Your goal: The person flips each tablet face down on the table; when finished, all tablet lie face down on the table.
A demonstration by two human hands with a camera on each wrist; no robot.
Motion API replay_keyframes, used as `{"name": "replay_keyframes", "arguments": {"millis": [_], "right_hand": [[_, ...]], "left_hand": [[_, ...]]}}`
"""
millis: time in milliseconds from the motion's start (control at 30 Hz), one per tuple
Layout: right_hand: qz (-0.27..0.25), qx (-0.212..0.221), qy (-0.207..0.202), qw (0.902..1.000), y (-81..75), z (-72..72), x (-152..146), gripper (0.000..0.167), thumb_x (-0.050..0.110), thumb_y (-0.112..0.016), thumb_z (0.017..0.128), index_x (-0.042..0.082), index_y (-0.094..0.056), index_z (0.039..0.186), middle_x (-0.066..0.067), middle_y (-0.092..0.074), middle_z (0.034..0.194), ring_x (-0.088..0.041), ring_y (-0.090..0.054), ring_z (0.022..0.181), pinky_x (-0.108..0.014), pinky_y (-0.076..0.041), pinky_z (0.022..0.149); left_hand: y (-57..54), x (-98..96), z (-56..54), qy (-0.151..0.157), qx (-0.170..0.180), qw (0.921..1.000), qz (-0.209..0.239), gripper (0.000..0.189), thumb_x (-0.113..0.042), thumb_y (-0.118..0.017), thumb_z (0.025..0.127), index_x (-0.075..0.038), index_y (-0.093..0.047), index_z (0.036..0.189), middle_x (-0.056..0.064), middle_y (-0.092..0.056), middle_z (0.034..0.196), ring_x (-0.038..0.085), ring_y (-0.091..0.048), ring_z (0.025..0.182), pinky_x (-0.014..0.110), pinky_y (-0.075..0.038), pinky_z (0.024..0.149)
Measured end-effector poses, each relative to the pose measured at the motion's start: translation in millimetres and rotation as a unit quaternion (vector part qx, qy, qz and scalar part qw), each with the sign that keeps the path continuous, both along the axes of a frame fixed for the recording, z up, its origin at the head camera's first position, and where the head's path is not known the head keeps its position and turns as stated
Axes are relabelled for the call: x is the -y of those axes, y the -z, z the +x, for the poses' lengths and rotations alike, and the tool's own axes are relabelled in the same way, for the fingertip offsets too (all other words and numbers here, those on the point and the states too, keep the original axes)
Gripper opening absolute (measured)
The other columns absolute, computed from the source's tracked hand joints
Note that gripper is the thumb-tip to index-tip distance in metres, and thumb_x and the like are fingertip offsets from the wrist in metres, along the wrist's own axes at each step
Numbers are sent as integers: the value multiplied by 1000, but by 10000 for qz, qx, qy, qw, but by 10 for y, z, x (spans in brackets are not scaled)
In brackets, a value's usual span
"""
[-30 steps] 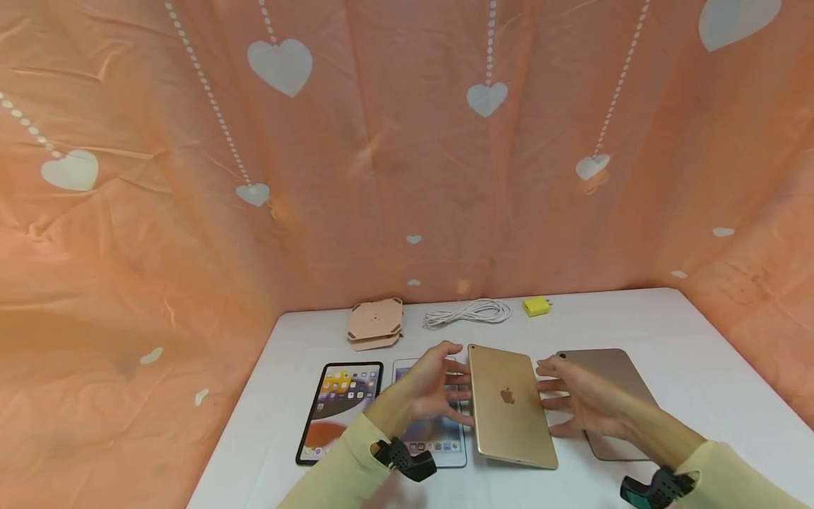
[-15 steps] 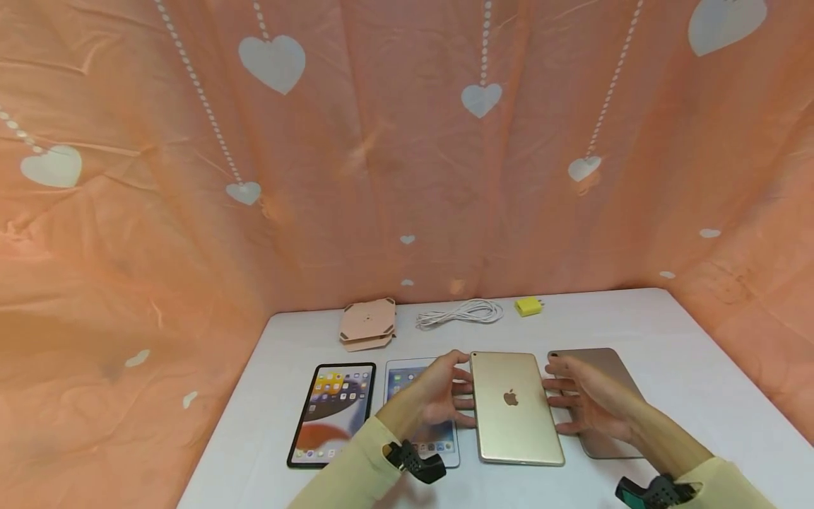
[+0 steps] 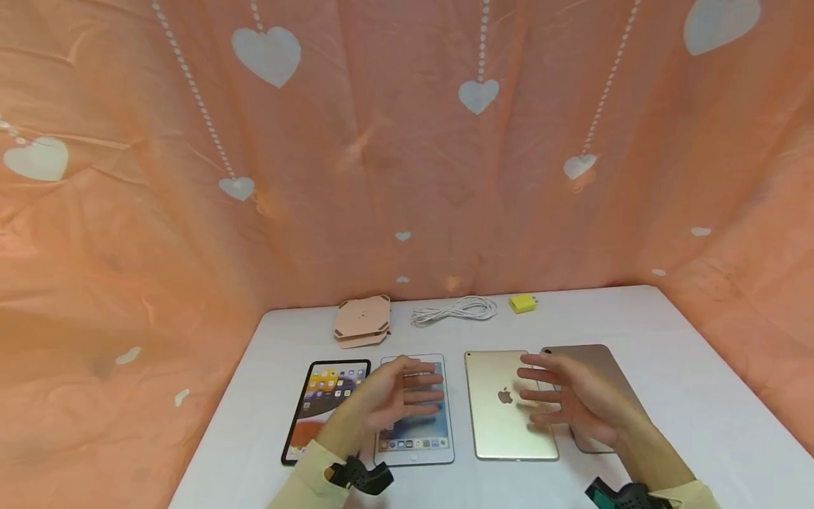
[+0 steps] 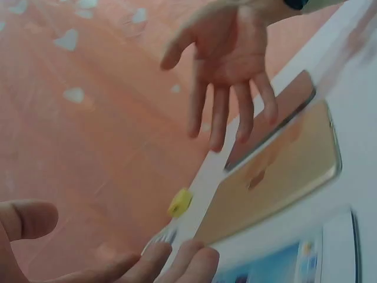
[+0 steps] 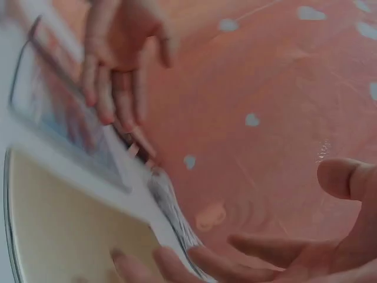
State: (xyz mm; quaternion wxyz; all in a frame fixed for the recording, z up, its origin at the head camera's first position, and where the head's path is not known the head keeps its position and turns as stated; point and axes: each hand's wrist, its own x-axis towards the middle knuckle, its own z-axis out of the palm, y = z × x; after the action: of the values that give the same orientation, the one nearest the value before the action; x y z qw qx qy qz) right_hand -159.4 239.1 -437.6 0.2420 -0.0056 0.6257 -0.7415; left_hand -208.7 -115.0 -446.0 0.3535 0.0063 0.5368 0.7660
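My left hand [image 3: 391,399] hovers over the white-framed tablet [image 3: 422,428] in the head view, its fingers spread toward the right and holding nothing. Across from it, my right hand [image 3: 581,403] is also empty, fingers pointing left over the right side of a gold tablet [image 3: 499,431]. That gold tablet lies flat, back up, with an apple logo showing. Partly behind the right hand lies a brownish-grey tablet [image 3: 591,357], also back up. Leftmost is a black-framed tablet [image 3: 337,385] with its screen lit; the left forearm covers part of it. The left wrist view shows the right palm [image 4: 230,68] facing the left hand.
Along the back of the white table [image 3: 286,329] lie a folded pink square piece [image 3: 363,318], a coiled white cable [image 3: 454,311] and a yellow charger plug [image 3: 523,303]. An orange curtain [image 3: 356,233] with heart shapes hangs behind and beside the table.
The gold tablet, tilted between both hands one second ago, has come down flat on the table. My hands have let go; the left has moved left, away from it.
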Motion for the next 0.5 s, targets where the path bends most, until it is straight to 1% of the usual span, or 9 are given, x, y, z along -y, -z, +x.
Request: {"name": "replay_keyframes", "arguments": {"millis": [67, 133, 167, 200, 267, 367, 433, 500], "right_hand": [[-633, 30, -290, 9976, 18, -12, 77, 51, 44, -37, 119, 15, -54, 158, -16, -56, 157, -35, -63, 139, -58, -59, 108], [-1136, 200, -479, 9922, 49, -20, 165, 45, 44, -37, 119, 20, -60, 149, -7, -61, 150, -33, -65, 137, -59, -58, 111], [-1293, 285, -521, 9898, 69, -23, 215, 43, 43, -37, 119, 20, -60, 148, -7, -62, 149, -33, -65, 137, -59, -57, 111], [-1384, 345, -544, 9883, 93, -25, 267, 45, 43, -38, 119, 19, -59, 149, -9, -61, 150, -34, -64, 138, -60, -56, 112], [-1394, 432, -503, 9880, 140, -32, 382, 51, 44, -39, 118, 14, -52, 157, -16, -56, 157, -36, -62, 139, -62, -55, 113], [-1320, 552, -397, 9889, 204, -57, 560, 68, 48, -42, 117, 4, -32, 169, -30, -38, 170, -42, -56, 146, -65, -52, 115], [-1227, 614, -344, 9899, 237, -78, 664, 79, 50, -42, 116, 0, -19, 172, -34, -25, 175, -46, -51, 150, -65, -51, 116], [-1127, 694, -283, 9908, 264, -101, 753, 83, 52, -42, 115, -2, -13, 173, -36, -19, 177, -49, -48, 152, -65, -52, 115]], "left_hand": [[-8, 195, 9, -35, 8, 10000, -5, 67, -30, -47, 112, 10, -35, 164, 34, -45, 166, 53, -50, 150, 58, -49, 122], [-9, 373, 25, -101, 43, 9999, -29, 67, -30, -47, 113, 10, -34, 165, 33, -46, 165, 51, -53, 148, 56, -52, 118], [-7, 453, 31, -131, 68, 9999, -53, 67, -30, -48, 113, 9, -34, 165, 32, -47, 165, 50, -54, 148, 55, -53, 117], [-7, 529, 38, -171, 105, 9998, -68, 68, -30, -49, 113, 9, -33, 165, 32, -47, 165, 50, -55, 147, 54, -54, 116], [-6, 668, 46, -254, 140, 9994, -169, 68, -30, -49, 113, 9, -33, 166, 32, -48, 164, 48, -57, 146, 55, -55, 115], [-2, 838, 56, -396, 169, 9982, -410, 68, -31, -48, 113, 10, -32, 166, 33, -49, 163, 48, -59, 144, 57, -55, 114], [2, 919, 61, -436, 142, 9972, -595, 69, -32, -46, 113, 11, -31, 165, 34, -48, 163, 48, -60, 143, 59, -55, 114], [3, 966, 66, -428, 115, 9961, -762, 70, -35, -45, 114, 11, -31, 165, 35, -46, 165, 50, -60, 143, 60, -55, 114]]}}
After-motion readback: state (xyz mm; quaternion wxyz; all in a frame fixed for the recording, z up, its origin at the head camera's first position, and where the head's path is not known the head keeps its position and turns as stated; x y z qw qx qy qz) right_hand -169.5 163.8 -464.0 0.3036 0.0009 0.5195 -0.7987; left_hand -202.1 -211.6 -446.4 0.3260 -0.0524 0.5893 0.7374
